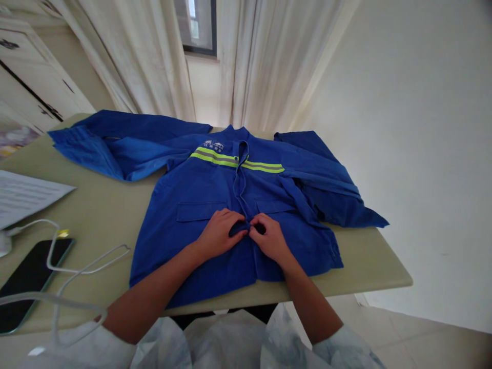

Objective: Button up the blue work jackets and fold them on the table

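A blue work jacket (207, 184) lies spread on the table, front side up, collar toward the curtains. A yellow-green reflective stripe (215, 157) crosses its chest, with a white logo above it on the left. My left hand (222, 231) pinches the front placket (241, 192) low on the jacket, thumb and fingers closed on the cloth. Close against it, my right hand (268, 237) also pinches the placket edge. Whether a button lies between the fingertips is hidden. Above the hands the placket runs wavy up to the collar.
Another dark blue garment (154, 122) lies partly under the jacket. On the left of the table (103, 205) are a printed sheet (26, 197), a phone (33, 282) and a white cable (88, 269). Curtains (269, 61) hang behind; a wall (430, 154) rises at right.
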`<state>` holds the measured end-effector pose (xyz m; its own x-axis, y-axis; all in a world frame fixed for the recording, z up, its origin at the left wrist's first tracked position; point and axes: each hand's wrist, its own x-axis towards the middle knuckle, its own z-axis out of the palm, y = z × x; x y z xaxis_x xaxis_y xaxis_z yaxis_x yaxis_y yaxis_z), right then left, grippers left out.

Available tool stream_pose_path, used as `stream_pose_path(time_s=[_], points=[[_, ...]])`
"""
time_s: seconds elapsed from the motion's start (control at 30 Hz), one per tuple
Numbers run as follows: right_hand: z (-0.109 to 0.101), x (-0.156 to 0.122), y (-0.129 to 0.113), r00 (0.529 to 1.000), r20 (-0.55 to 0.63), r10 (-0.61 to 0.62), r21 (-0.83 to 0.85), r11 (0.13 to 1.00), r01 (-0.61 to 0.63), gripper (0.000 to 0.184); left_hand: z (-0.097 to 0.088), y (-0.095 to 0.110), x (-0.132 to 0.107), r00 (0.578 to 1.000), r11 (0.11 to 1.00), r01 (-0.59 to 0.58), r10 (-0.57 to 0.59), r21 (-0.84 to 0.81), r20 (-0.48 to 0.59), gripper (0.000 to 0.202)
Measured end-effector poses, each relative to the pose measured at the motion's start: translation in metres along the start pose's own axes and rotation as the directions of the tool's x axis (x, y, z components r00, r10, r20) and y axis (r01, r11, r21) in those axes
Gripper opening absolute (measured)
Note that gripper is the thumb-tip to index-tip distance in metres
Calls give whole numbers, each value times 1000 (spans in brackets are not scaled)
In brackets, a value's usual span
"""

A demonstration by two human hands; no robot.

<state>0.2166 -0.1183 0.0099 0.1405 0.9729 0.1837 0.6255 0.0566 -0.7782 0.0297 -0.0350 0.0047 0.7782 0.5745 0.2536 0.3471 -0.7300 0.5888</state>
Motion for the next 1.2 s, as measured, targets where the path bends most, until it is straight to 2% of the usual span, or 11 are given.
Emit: stream_pose_path(time_s=[0.1,0.23,0.33,0.43,0.53,0.63,0.7,0.8,0.97,1.07,1.2], points=[[-5,2,3,998,45,54,136,989,-60,7,-4,2,1,999,998,-53,53,22,10,25],[-7,0,-3,1000,28,-2,111,994,-1,5,-3,-1,-1,995,990,-97,96,103,15,22],[-3,-3,-3,996,-1,-91,23,996,91,3,-2,-3,-2,995,986,-99,98,135,17,18],[3,-6,-2,988,-23,-153,-145,978,148,7,-4,-5,-1,993,988,-112,108,104,48,13],[7,-8,-4,986,-17,-165,-309,939,151,8,-7,-6,0,992,993,-104,100,48,71,13],[8,-8,-7,989,4,-150,-388,911,140,10,-8,-6,0,992,994,-102,99,41,75,13],[7,-8,-7,989,13,-150,-378,914,144,12,-8,-6,0,993,991,-104,98,87,71,14],[5,-6,-3,987,4,-162,-254,954,158,13,-8,-6,-1,992,982,-112,102,149,75,15],[0,-2,2,990,-25,-137,-26,990,136,11,-10,-5,1,992,989,-104,95,108,81,15],[0,-3,0,988,-29,-149,-28,989,148,9,-9,-4,1,994,991,-85,76,107,81,10],[4,-6,-3,979,-25,-201,-168,967,194,8,-4,-3,1,996,983,-75,66,167,57,5]])
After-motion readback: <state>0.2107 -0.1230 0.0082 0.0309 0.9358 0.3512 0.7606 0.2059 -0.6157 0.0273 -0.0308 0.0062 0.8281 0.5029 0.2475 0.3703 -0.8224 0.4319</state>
